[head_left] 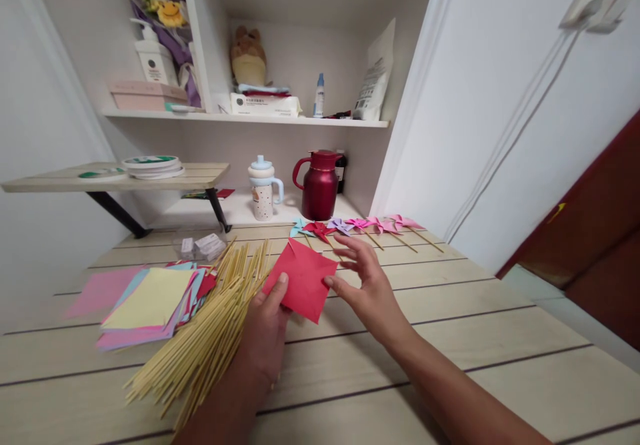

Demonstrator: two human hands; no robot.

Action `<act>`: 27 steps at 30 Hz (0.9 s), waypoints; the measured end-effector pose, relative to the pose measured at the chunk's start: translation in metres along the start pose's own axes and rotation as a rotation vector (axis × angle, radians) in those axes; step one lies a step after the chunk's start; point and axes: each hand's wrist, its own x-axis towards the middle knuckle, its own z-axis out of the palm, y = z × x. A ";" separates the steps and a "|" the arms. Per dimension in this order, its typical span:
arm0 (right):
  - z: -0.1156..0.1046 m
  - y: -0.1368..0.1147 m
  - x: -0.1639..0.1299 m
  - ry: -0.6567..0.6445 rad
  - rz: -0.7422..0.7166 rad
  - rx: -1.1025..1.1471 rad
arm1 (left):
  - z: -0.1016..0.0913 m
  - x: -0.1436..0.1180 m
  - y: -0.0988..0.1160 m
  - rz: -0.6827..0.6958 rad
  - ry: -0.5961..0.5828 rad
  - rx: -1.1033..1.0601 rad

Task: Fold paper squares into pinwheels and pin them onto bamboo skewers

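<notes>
A square of red paper (301,275), turned so that a corner points up, is pinched in my left hand (267,322), the thumb lying on its front. My right hand (367,282) is at the paper's right corner; its thumb touches or nearly touches the edge, and the fingers are spread apart. Under and beside my left forearm lies a heap of thin wooden sticks (205,348). Beyond the hands, several finished paper pinwheels on sticks lie in a row, among them a red pinwheel (319,230) and a purple pinwheel (340,226).
On the left is a stack of coloured paper sheets (145,302), with a clear box (203,245) of small white packs behind. A red jug (320,185) and a speckled cup (263,195) stand at the back. A small raised shelf (200,175) holds round white discs.
</notes>
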 end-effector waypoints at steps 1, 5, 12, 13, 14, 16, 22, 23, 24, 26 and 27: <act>-0.001 -0.001 0.000 0.011 -0.100 -0.101 | 0.000 0.000 0.000 -0.003 -0.010 -0.007; -0.005 -0.007 -0.001 -0.027 -0.352 -0.330 | 0.000 0.000 -0.002 0.001 -0.042 -0.027; -0.001 -0.008 -0.006 -0.245 -0.407 -0.407 | -0.001 0.000 0.000 -0.010 -0.071 -0.119; 0.000 -0.007 -0.006 -0.270 -0.415 -0.418 | -0.001 0.001 0.000 -0.010 -0.078 -0.131; 0.001 -0.006 -0.007 -0.288 -0.422 -0.428 | -0.001 0.001 0.001 -0.008 -0.084 -0.141; 0.002 -0.003 -0.008 -0.305 -0.431 -0.433 | -0.001 0.001 0.001 -0.008 -0.087 -0.154; 0.003 -0.001 -0.008 -0.309 -0.403 -0.340 | 0.000 0.001 -0.001 -0.045 -0.096 -0.168; 0.003 -0.001 -0.008 -0.309 -0.392 -0.319 | 0.000 0.002 -0.001 -0.039 -0.115 -0.175; 0.004 -0.001 -0.009 -0.305 -0.379 -0.299 | 0.000 0.002 -0.002 -0.031 -0.128 -0.181; 0.007 -0.002 -0.010 -0.281 -0.349 -0.258 | 0.000 0.001 -0.003 -0.020 -0.134 -0.178; 0.008 -0.003 -0.011 -0.259 -0.325 -0.239 | 0.000 0.001 -0.003 -0.016 -0.137 -0.173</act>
